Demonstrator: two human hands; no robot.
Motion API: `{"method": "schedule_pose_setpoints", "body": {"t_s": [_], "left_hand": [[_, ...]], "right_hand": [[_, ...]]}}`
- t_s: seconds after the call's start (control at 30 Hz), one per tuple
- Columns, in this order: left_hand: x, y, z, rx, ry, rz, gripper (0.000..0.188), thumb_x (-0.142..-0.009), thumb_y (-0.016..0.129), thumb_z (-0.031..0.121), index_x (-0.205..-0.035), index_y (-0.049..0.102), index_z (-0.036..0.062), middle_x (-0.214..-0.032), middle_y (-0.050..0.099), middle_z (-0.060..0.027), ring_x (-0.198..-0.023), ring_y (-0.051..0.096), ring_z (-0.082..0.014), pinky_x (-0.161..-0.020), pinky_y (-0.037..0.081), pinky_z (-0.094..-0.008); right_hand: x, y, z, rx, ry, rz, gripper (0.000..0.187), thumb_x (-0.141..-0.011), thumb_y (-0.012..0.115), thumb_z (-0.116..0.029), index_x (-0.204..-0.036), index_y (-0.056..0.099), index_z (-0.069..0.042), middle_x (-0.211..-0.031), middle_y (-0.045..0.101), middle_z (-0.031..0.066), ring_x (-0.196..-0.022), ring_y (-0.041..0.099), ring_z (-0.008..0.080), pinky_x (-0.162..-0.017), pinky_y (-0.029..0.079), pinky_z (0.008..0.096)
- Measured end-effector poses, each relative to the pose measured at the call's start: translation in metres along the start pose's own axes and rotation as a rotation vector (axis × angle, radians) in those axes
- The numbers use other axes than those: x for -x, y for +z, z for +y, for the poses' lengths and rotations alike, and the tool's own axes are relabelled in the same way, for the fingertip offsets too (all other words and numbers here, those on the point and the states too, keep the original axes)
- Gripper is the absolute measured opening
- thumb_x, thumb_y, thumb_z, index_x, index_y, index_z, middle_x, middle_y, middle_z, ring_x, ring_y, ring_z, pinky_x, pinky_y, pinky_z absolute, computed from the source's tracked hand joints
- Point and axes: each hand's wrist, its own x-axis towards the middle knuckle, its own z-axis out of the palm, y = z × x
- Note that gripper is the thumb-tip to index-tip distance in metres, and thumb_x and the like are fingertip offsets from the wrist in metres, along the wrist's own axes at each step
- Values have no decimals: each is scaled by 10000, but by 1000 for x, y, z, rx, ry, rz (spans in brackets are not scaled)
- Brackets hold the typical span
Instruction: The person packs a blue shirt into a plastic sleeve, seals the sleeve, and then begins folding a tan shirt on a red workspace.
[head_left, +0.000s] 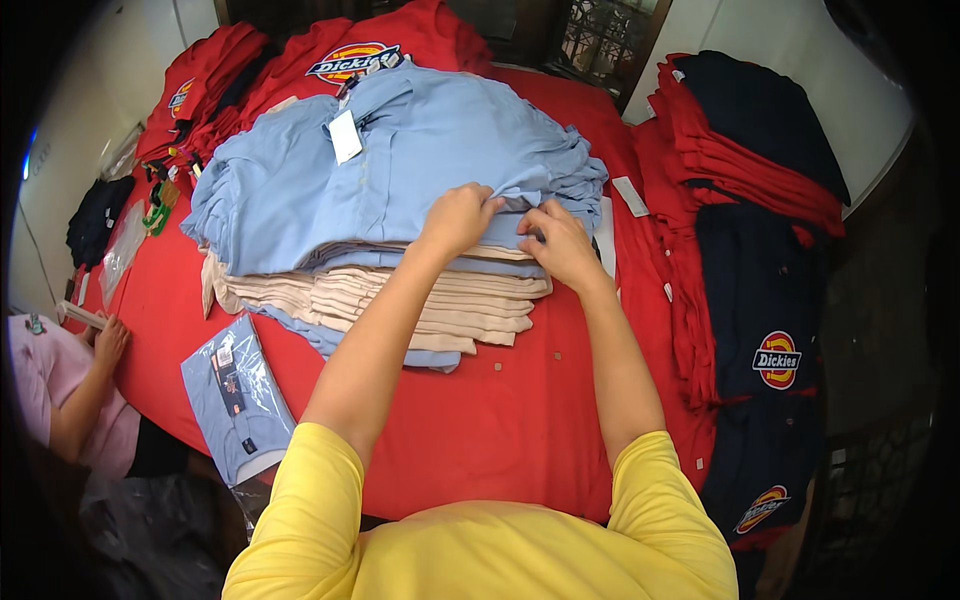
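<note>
A light blue shirt [430,130] with a collar and a white tag [346,137] is spread on top of a tall pile of garments. At its near right edge, my left hand [460,217] pinches a fold of the cloth. My right hand [563,243] is just to the right, fingers curled on the same edge; its fingertips are partly hidden. Beneath lie folded cream garments [440,300] with several light blue layers among them.
Red cloth [450,430] covers the table. Near left lies a bagged blue garment [237,395]. Stacks of red and navy garments [765,270] line the right side, with red shirts [330,60] behind the pile. At left, another person's hand [112,342] holds something pale.
</note>
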Motion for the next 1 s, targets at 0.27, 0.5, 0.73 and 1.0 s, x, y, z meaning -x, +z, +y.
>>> {"method": "schedule_pose_setpoints", "body": {"t_s": [0.27, 0.5, 0.73, 1.0], "left_hand": [[9, 0, -7, -20, 121, -53, 253, -891, 621, 252, -921, 707, 16, -956, 656, -179, -904, 620, -383, -804, 490, -453], [11, 1, -6, -66, 232, -62, 291, -889, 609, 298, -962, 703, 33, -997, 652, -167, -936, 611, -378, -834, 481, -430], [9, 3, -12, -59, 188, -122, 284, -900, 607, 297, -982, 717, 49, -1062, 659, -135, -1004, 609, -348, -870, 481, -435], [7, 5, -11, -17, 230, -95, 298, -888, 598, 292, -974, 702, 27, -995, 653, -168, -960, 611, -370, -826, 483, -450]], "right_hand": [[0, -8, -7, 115, -58, -138, 73, -837, 638, -111, -886, 629, -57, -831, 602, 95, -830, 584, 283, -729, 446, 388], [1, -1, -8, -44, 81, 27, 91, -814, 648, -125, -878, 620, -67, -836, 618, 92, -834, 596, 283, -749, 437, 393], [7, -6, -3, 14, 102, -41, 122, -814, 664, -120, -903, 619, -50, -850, 604, 102, -796, 598, 272, -732, 446, 377], [12, -2, 4, 264, -138, -50, 127, -859, 591, -159, -943, 609, -66, -927, 646, 149, -899, 617, 341, -761, 469, 423]]}}
